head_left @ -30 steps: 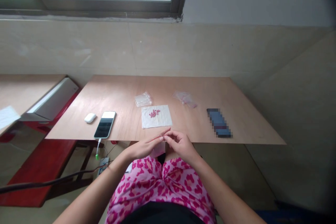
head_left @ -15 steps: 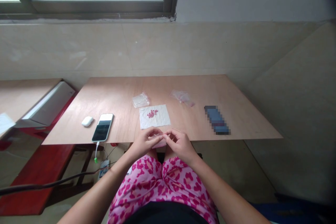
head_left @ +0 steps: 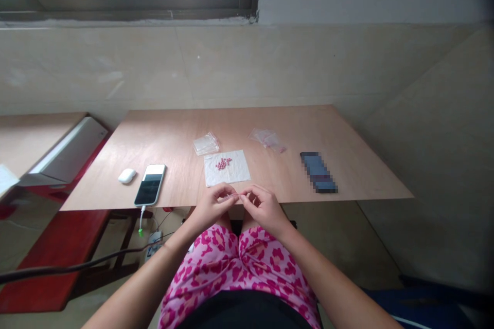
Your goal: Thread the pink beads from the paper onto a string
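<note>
From my remote seat the view is soft, but the left hand [head_left: 210, 207] and right hand [head_left: 265, 211] pinch what looks like a thin thread [head_left: 233, 196], fingertips [head_left: 247, 195] narrowly closed, at the edge of the plywood table [head_left: 366, 175], below the tissue [head_left: 237, 175] of pink beads [head_left: 224, 163]. The pink scrap under the hands earlier no longer shows.

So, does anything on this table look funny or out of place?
Yes, the dark flat rectangle on the wooden table looks odd: it is covered in blurry squares, so nobody can tell what it really is. The clear plastic bag also lies all crumpled.
</note>
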`<state>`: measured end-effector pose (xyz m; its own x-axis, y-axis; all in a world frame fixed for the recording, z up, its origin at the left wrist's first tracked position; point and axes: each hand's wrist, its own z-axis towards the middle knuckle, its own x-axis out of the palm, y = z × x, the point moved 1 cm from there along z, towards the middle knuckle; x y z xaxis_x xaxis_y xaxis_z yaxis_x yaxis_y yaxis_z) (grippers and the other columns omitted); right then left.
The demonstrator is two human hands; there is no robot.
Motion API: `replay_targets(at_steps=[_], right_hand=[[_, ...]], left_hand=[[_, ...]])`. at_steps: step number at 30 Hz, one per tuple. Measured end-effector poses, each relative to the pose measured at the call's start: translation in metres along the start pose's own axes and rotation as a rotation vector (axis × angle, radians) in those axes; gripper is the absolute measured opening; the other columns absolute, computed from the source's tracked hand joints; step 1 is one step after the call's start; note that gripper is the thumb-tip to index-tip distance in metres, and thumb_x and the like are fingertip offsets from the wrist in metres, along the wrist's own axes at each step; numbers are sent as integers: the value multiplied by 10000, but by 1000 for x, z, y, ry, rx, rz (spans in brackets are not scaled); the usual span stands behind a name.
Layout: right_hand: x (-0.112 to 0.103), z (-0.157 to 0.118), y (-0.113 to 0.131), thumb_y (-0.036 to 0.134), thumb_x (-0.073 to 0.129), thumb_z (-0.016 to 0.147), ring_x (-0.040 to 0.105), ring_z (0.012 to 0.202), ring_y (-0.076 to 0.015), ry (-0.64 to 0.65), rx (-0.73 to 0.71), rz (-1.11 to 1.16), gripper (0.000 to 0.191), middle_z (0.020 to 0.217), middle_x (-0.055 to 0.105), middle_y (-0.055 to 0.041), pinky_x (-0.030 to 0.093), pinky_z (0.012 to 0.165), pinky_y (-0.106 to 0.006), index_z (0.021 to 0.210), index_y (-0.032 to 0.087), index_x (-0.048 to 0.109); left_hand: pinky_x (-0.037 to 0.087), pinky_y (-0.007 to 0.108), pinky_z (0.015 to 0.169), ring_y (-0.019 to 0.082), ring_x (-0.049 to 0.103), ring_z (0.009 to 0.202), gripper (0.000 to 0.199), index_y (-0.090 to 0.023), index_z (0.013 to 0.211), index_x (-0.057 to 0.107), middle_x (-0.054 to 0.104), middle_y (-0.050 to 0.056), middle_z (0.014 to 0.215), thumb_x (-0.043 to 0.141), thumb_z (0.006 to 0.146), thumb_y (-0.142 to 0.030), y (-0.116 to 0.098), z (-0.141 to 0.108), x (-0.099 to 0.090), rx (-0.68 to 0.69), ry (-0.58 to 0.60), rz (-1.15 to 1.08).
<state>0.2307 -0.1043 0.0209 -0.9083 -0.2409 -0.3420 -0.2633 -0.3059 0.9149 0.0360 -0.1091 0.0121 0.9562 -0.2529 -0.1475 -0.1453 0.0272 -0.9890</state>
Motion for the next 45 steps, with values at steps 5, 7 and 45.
replay_targets(at_steps=[5,7,45], right_hand=[[0,-2,-1,225,611,976,610,678,-145,10,-12,-5,125,855,658,-24,476,588,-248,902,200,709],[0,-2,0,219,611,973,608,672,-144,8,-12,-6,123,855,656,-23,474,586,-251,901,200,709],[2,-5,-7,242,607,949,578,627,-143,-42,-1,-2,76,780,611,5,454,588,-249,1019,212,608]], left_hand=[[525,305,787,190,661,849,243,-166,914,673,692,54,899,721,914,-404,0,0,1,9,-9,-18],[520,303,782,191,655,848,239,-166,903,676,689,56,891,714,920,-401,0,0,1,37,-20,16],[499,329,815,194,633,885,136,-186,924,682,685,54,925,658,949,-318,-1,0,-3,101,-68,186]])
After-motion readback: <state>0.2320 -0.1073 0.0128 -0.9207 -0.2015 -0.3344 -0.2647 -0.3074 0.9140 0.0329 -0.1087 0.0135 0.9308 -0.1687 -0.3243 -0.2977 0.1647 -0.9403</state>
